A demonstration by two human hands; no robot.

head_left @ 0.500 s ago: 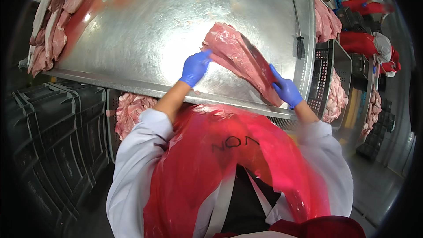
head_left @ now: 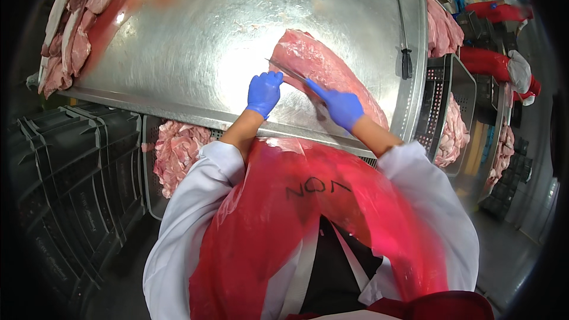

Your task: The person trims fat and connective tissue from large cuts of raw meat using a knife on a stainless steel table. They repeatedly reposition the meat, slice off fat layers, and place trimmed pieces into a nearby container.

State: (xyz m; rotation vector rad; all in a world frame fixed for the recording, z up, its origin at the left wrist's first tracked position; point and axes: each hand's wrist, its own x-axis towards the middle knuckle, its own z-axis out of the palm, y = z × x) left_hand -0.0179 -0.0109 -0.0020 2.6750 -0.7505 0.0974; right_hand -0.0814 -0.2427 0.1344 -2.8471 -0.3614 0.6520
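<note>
A long piece of pale pink raw meat (head_left: 329, 68) lies slantwise on the steel table (head_left: 201, 29) in front of me. My left hand (head_left: 264, 92), in a blue glove, is closed on the meat's near left edge, pinching a strip of it. My right hand (head_left: 344, 108), gloved in blue too, grips a knife (head_left: 288, 72) with its forefinger stretched along the top. The thin blade points up and left across the meat's near edge, close by my left fingers. Most of the knife's handle is hidden in my right hand.
A sharpening steel (head_left: 404, 38) with a black handle lies near the table's right edge. Long meat cuts (head_left: 74, 35) are piled at the far left. Crates of meat trimmings (head_left: 178, 154) stand below left and right. Black crates (head_left: 77, 172) and co-workers in red (head_left: 486, 64) flank the table.
My right hand has moved left from the meat's right end to its near side, with the knife blade now at the left edge. The meat has turned slightly; my left hand stays near its left edge.
</note>
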